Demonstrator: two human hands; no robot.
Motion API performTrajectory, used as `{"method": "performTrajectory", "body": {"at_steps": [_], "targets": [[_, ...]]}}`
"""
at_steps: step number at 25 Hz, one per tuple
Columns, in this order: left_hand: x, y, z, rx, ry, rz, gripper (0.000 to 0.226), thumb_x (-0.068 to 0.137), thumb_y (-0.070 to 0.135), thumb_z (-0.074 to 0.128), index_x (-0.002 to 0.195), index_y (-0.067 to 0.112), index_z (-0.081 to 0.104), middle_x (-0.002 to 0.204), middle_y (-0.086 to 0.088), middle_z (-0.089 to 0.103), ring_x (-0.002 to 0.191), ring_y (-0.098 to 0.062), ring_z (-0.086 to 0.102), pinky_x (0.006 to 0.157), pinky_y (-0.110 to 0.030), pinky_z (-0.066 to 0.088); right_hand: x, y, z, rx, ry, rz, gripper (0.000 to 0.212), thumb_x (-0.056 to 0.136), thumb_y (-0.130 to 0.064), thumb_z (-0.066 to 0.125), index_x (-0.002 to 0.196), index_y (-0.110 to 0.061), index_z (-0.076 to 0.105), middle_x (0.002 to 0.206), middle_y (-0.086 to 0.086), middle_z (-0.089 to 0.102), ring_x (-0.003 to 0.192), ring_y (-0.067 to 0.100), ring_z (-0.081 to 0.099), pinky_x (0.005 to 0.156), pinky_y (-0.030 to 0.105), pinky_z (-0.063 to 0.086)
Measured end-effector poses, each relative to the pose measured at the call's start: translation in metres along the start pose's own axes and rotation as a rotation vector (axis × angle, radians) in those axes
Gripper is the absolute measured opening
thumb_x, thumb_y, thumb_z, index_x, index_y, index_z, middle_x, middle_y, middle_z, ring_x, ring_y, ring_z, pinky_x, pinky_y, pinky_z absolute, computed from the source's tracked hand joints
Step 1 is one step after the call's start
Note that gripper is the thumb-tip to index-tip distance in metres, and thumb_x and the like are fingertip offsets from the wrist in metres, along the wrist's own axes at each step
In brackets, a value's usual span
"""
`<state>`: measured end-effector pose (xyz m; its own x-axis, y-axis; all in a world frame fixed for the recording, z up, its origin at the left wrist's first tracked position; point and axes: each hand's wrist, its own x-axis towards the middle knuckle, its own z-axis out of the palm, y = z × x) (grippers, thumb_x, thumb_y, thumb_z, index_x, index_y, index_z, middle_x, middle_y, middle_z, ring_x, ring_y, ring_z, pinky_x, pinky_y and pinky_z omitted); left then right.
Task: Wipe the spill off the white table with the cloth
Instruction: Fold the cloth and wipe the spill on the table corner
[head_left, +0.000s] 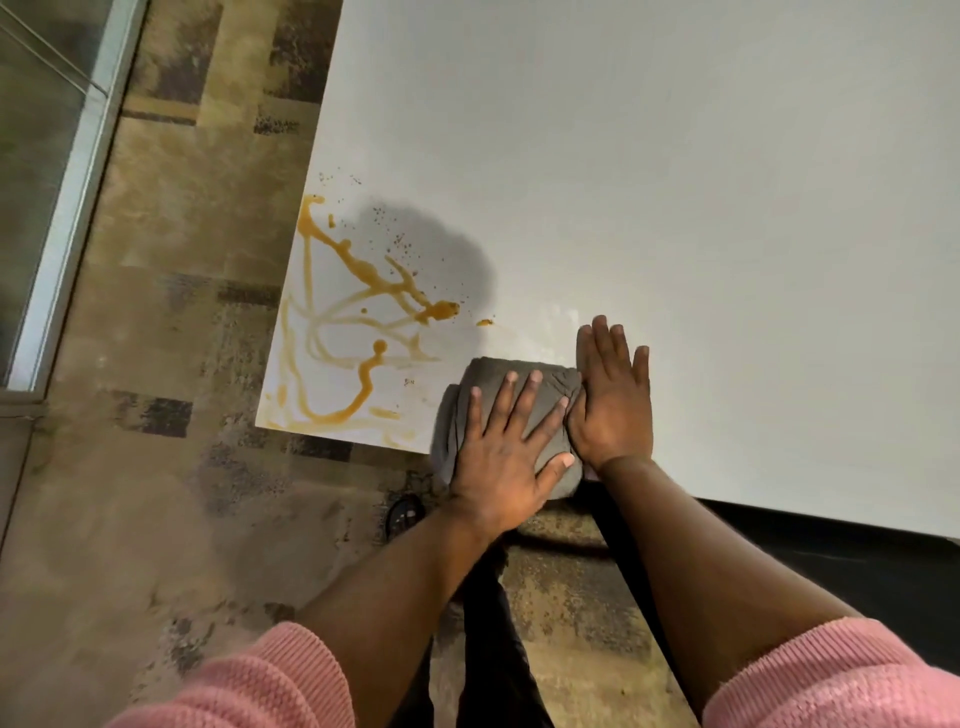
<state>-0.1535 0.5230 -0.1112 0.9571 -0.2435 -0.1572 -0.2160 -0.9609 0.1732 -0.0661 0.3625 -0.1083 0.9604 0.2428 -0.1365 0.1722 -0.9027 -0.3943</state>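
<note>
An orange-brown spill (363, 312) streaks the near left corner of the white table (675, 208), with dark specks scattered behind it. A folded grey cloth (540, 384) lies at the table's front edge, just right of the spill and partly hanging over the edge. My left hand (506, 452) lies flat on top of the cloth with fingers spread. My right hand (613, 405) rests flat on the table with its fingers together, its inner edge touching the cloth's right side.
A round grey shadow (447, 249) falls on the table behind the spill. Patterned brown carpet (182, 260) lies left of and below the table. A glass panel with a metal frame (67, 182) stands at the far left. My pink sleeves show at the bottom.
</note>
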Motion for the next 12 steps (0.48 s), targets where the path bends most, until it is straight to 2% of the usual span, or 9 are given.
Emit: {"method": "performTrajectory", "body": {"at_steps": [4, 8, 12], "targets": [[0.019, -0.025, -0.010, -0.038, 0.019, -0.043, 0.065, 0.104, 0.065, 0.024, 0.164, 0.040, 0.013, 0.175, -0.004, 0.001, 0.162, -0.029, -0.001, 0.127, -0.060, -0.004, 0.002, -0.005, -0.002, -0.003, 0.003, 0.012, 0.068, 0.099, -0.023, 0.033, 0.165, -0.011, 0.024, 0.174, 0.010, 0.017, 0.162, 0.028, 0.009, 0.131, 0.053, 0.003], [0.049, -0.081, -0.025, -0.017, 0.063, -0.165, 0.069, 0.101, 0.068, 0.030, 0.163, 0.039, 0.021, 0.175, -0.004, 0.005, 0.161, -0.030, 0.005, 0.125, -0.054, -0.014, 0.003, -0.007, 0.000, -0.057, 0.010, 0.016, 0.071, 0.095, -0.026, 0.028, 0.164, -0.008, 0.027, 0.173, 0.011, 0.021, 0.161, 0.030, 0.014, 0.131, 0.054, 0.005], [0.036, -0.118, -0.022, 0.047, 0.110, -0.275, 0.073, 0.102, 0.068, 0.025, 0.165, 0.037, 0.007, 0.175, -0.006, 0.001, 0.162, -0.031, 0.004, 0.128, -0.060, 0.000, 0.002, -0.009, -0.001, -0.084, -0.009, 0.039, 0.069, 0.098, -0.028, 0.025, 0.164, -0.009, 0.026, 0.174, 0.009, 0.018, 0.162, 0.028, 0.011, 0.131, 0.052, 0.001]]}}
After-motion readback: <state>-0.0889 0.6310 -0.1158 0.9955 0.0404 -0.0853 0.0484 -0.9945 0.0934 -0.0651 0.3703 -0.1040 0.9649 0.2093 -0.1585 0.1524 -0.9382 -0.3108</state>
